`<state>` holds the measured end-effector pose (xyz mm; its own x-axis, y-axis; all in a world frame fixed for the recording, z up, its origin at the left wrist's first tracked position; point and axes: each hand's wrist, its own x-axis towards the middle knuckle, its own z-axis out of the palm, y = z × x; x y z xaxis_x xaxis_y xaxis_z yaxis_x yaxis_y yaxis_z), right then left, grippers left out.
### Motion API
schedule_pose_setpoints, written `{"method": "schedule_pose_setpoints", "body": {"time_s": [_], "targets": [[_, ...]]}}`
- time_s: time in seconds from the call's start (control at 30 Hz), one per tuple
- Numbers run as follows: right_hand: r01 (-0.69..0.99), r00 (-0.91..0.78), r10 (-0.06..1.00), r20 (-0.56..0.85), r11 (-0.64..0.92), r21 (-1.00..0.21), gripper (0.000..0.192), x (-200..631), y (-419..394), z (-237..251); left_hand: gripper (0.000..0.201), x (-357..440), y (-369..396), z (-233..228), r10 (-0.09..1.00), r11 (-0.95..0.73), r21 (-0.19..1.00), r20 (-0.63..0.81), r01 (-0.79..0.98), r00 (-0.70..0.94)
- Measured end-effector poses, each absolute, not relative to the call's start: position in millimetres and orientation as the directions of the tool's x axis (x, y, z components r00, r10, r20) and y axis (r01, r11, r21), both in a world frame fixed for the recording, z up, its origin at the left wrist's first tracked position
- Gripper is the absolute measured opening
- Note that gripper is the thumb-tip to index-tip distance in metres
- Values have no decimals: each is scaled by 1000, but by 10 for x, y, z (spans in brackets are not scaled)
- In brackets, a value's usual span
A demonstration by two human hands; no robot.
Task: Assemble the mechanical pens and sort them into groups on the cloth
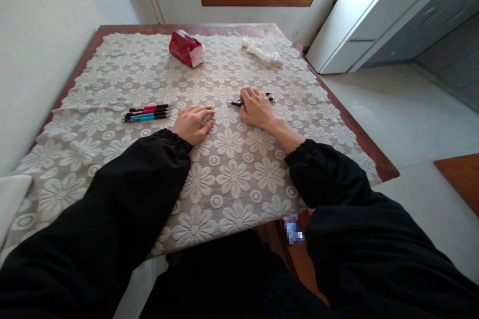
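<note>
Your right hand (257,107) lay palm down on the lace tablecloth (232,179), its fingers curled loosely over a small bunch of pens (239,103) whose black barrels and tips poked out to either side of the knuckles; whether the fingers actually pinched them or merely covered them could not be told from this view. Those pens looked light, stiff and smooth, likely to roll or slip on the bumpy lace, so you would have done best to take them across the middle of the barrels, thumb under and fingers over, keeping them parallel. Your wrist was bent slightly inward, the forearm reaching forward from the black sleeve (329,174). Your left hand (193,122) rested flat and empty on the cloth just beside it, fingers relaxed and pointing toward the right hand, apart from it. Further left, well apart from both hands, a second group of pens (146,112) with red and blue bodies lay side by side. Beyond, near the far edge of the table (377,159), sat a red tissue pack (186,48) and a crumpled white tissue (262,52).
</note>
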<state>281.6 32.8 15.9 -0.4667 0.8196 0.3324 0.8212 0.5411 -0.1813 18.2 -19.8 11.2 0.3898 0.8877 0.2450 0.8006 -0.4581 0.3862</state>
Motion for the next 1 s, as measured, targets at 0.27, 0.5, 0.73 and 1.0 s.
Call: {"method": "schedule_pose_setpoints", "body": {"time_s": [0.27, 0.5, 0.73, 1.0], "targets": [[815, -508, 820, 263, 556, -159, 31, 2884, 359, 177, 40, 184, -198, 103, 885, -463, 383, 252, 799, 392], [783, -542, 800, 257, 592, -192, 33, 3088, 450, 202, 40, 189, -205, 126, 891, -451, 379, 235, 808, 387], [782, -543, 802, 247, 591, -197, 63, 3179, 496, 152, 40, 191, -204, 119, 885, -462, 380, 254, 802, 390], [829, -514, 842, 167, 537, -156, 62, 3199, 521, 80, 40, 179, -199, 112, 884, -466, 379, 247, 800, 398]]}}
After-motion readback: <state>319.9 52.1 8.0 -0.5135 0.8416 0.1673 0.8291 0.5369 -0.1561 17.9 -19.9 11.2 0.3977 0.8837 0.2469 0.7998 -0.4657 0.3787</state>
